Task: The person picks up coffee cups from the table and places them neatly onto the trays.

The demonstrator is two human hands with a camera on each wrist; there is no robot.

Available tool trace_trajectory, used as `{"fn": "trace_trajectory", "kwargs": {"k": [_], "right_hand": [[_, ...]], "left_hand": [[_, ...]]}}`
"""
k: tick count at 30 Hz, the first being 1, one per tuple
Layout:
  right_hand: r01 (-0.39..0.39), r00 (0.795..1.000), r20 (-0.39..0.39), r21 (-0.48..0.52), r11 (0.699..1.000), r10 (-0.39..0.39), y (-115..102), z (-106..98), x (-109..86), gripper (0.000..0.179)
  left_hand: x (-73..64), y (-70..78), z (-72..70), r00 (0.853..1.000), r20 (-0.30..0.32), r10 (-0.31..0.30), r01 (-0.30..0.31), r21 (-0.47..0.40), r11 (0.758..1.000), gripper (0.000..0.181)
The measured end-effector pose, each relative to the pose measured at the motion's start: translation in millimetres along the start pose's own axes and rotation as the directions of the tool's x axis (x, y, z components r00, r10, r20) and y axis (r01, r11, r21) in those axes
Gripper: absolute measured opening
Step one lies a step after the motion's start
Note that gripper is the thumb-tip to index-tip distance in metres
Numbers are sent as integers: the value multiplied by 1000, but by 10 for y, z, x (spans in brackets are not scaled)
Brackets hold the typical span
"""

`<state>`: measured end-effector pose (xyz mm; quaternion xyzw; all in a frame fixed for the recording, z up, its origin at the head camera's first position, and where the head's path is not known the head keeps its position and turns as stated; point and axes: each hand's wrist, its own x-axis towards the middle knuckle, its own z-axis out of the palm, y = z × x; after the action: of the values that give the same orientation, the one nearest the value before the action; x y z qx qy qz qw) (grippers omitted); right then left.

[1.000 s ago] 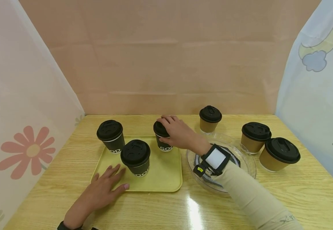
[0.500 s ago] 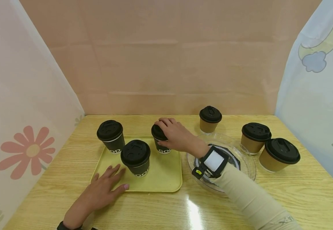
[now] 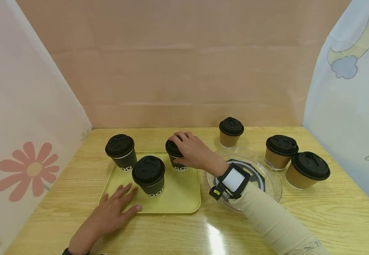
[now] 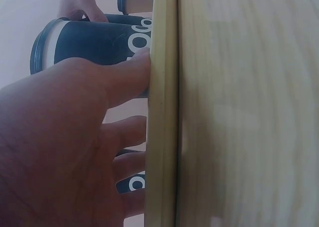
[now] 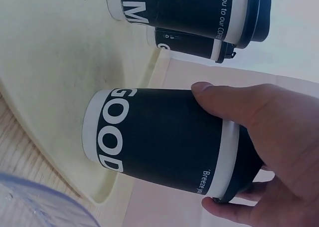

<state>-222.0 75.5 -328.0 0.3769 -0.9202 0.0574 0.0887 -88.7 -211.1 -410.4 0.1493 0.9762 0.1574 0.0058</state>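
Note:
My right hand (image 3: 193, 151) grips a black paper coffee cup (image 5: 159, 137) around its lid and upper wall, thumb on one side and fingers on the other. This cup stands upright at the back right of a yellow tray (image 3: 179, 200). Two more black cups with lids share the tray: one at the back left (image 3: 120, 150), another nearer the front (image 3: 149, 177). My left hand (image 3: 112, 210) rests with spread fingers on the tray's front left corner, its thumb along the front rim. In the left wrist view, the tray's edge (image 4: 162, 137) hides those fingertips.
Right of the tray, a clear round dish (image 3: 275, 187) with a dark patterned piece in its middle lies partly under my right forearm. Brown lidded cups stand behind it (image 3: 230, 136) and to its right, one at the back (image 3: 280, 154) and one closer (image 3: 306, 171).
My right hand has shifted the black cup slightly left on the tray. The left hand keeps its place, and the head view has turned a little.

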Motion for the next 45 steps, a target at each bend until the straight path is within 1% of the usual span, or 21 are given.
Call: {"fn": "trace_trajectory", "kwargs": {"k": [4, 8, 17, 24, 29, 38, 45], "right_hand": [[-4, 1000, 4, 17, 1000, 4, -12, 0, 5, 67], [-8, 1000, 11, 8, 1000, 8, -16, 8, 7, 67], [-9, 1000, -16, -12, 1000, 9, -15, 19, -9, 67], [-12, 1000, -15, 0, 1000, 12, -15, 28, 4, 67], [-24, 1000, -20, 3, 1000, 24, -9, 29, -7, 69], [-59, 998, 5, 2, 998, 59, -11, 34, -15, 72], [-40, 999, -14, 30, 999, 41, -5, 48, -37, 75]], "left_hand": [[-12, -4, 8, 1000, -14, 3, -3, 2, 1000, 62], [-13, -12, 25, 1000, -19, 11, -10, 10, 1000, 62], [8, -35, 42, 999, -36, 22, -22, 10, 1000, 61], [-3, -45, 33, 1000, -22, 9, -9, -3, 1000, 61], [-1, -42, 28, 999, -30, 19, -19, 4, 1000, 60], [9, -39, 40, 999, -33, 19, -19, 0, 1000, 61], [7, -45, 38, 1000, -21, 10, -10, -4, 1000, 63]]}}
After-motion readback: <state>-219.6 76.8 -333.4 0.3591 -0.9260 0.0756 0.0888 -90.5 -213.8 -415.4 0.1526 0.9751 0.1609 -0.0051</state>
